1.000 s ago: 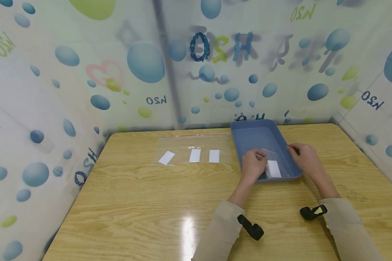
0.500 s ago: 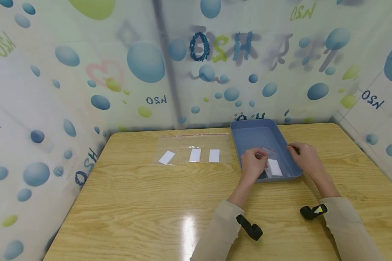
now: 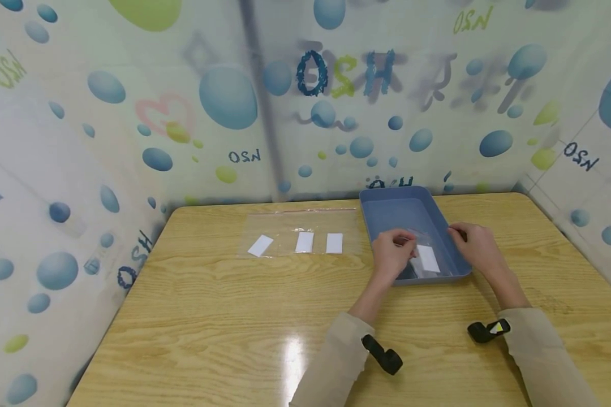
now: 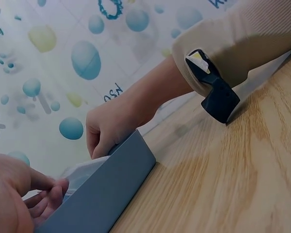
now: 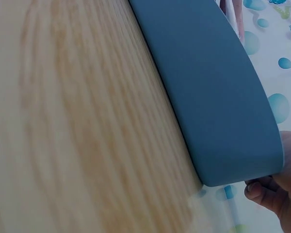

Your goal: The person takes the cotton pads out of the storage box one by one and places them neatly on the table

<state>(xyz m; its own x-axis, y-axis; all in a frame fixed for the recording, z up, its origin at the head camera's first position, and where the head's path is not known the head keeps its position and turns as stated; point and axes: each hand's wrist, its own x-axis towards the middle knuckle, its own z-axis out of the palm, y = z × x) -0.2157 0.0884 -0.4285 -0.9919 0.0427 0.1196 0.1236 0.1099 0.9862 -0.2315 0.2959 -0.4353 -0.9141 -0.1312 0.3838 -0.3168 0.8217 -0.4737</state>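
My left hand [image 3: 391, 253] reaches into the near end of a shallow blue tray [image 3: 397, 204]. Its thumb and fingers pinch the edge of a small clear zip bag [image 3: 421, 270] bearing a white label [image 3: 428, 258]. In the left wrist view the left hand [image 4: 12, 194] shows thumb against fingertips, just inside the tray wall [image 4: 106, 189]. My right hand [image 3: 476, 246] holds the tray's right rim, its thumb and fingers curled over the wall; the right wrist view shows this hand [image 5: 281, 194] at the tray's corner.
A large clear zip bag [image 3: 280, 224] with several white labels lies flat left of the tray, on the wooden table [image 3: 224, 328]. A printed curtain [image 3: 295, 130] hangs behind the table's far edge.
My left hand has drawn slightly left, and the small bag's white label has shifted up a little and tilted. The right hand and the tray have stayed in place.
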